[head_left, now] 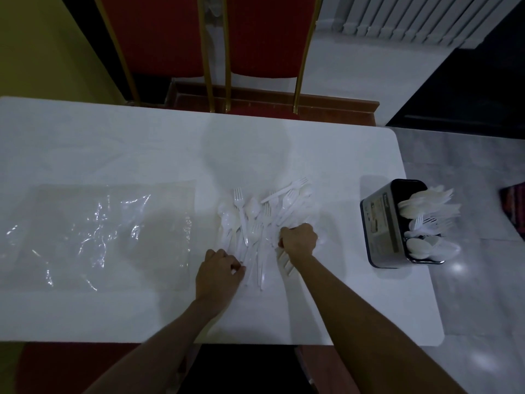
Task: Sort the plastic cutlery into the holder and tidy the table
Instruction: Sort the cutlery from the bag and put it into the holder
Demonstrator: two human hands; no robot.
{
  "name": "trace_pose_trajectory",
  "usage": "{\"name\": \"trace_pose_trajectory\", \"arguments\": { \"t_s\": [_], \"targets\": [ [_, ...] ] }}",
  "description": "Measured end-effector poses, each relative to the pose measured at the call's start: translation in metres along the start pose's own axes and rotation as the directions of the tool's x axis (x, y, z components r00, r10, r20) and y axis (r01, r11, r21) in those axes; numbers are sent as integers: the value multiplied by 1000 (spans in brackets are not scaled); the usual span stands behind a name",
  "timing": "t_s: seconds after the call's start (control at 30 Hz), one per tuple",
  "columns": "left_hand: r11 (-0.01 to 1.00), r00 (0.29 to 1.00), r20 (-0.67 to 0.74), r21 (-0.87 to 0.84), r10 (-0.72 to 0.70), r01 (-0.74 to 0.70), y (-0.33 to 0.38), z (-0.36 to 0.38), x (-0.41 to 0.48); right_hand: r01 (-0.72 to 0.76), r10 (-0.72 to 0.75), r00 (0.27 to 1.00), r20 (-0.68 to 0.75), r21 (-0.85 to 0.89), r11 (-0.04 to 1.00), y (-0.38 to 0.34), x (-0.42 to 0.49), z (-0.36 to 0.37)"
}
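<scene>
1. At the middle of the table [355, 308], a loose pile [255, 223] of white plastic cutlery is spread, with most handles turned toward the person. They are probably laid that way so they can be picked up by the handle.
2. The right hand [298, 240] is closed in a fist round a bundle [285, 264] of pieces at the pile's right edge. Fork tines are seen sticking out below the fist. Like pieces appear to be gathered so that several can be carried to the holder at once.
3. The left hand [218, 275] is set at the pile's near left edge with its fingers curled. Whether a piece is pinched there cannot be told.
4. The holder [380, 223] is placed well apart from the pile, near the table's right edge, within reach of the right arm. Spoons and forks are already stood in it, heads up, so the sorting is judged to be partly done.
5. A clear bag [108, 234] is laid flat on the left of the table, apart from the pile, and is likely to be cleared away last.
6. By count: one table, one holder, one bag and two hands are seen, with two red chairs [159, 38] at the far side.
7. In the pile at least four forks and three spoons can be made out. The rest overlap too much to be counted.
</scene>
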State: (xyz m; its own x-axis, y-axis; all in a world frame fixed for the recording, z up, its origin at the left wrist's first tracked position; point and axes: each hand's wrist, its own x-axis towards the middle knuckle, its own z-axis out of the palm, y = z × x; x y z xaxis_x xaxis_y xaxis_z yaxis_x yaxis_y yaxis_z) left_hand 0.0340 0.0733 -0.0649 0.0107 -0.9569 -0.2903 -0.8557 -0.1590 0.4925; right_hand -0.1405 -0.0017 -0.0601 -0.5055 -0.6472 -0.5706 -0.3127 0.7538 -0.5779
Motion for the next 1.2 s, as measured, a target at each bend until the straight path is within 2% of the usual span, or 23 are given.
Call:
{"name": "trace_pose_trajectory", "arguments": {
  "t_s": [0.1,0.2,0.3,0.43,0.53,0.6,0.73,0.93,1.07,1.2],
  "targets": [
    [1000,999,-51,-24,-19,18,0,-2,-2,41,-42,999,-14,-79,996,2,2,-10],
    [999,995,-90,-29,35,-38,10,-2,0,106,-107,994,-4,-114,988,9,4,-16],
    [999,1000,11,-39,29,-28,34,-1,4,129,-133,991,-15,-140,982,18,8,-17],
    [995,986,137,11,-99,99,49,8,13,170,-177,984,-27,-175,970,17,6,-18],
    [982,975,158,-88,-154,169,43,6,19,296,-293,955,52,-244,923,11,0,-8],
    [969,973,146,-148,-177,198,38,1,20,325,-309,946,101,-266,907,10,-1,4],
    [951,974,106,-220,-199,218,30,-9,19,283,-263,958,112,-248,927,8,3,10],
    [934,978,40,-290,-205,208,26,-17,16,244,-240,970,49,-285,927,13,9,-5],
    [930,981,6,-316,-195,187,25,-14,12,281,-228,954,196,-308,909,13,-7,5],
    [952,986,9,-257,-169,166,26,-14,13,259,-201,946,254,-221,940,12,-12,13]
  ]
}}
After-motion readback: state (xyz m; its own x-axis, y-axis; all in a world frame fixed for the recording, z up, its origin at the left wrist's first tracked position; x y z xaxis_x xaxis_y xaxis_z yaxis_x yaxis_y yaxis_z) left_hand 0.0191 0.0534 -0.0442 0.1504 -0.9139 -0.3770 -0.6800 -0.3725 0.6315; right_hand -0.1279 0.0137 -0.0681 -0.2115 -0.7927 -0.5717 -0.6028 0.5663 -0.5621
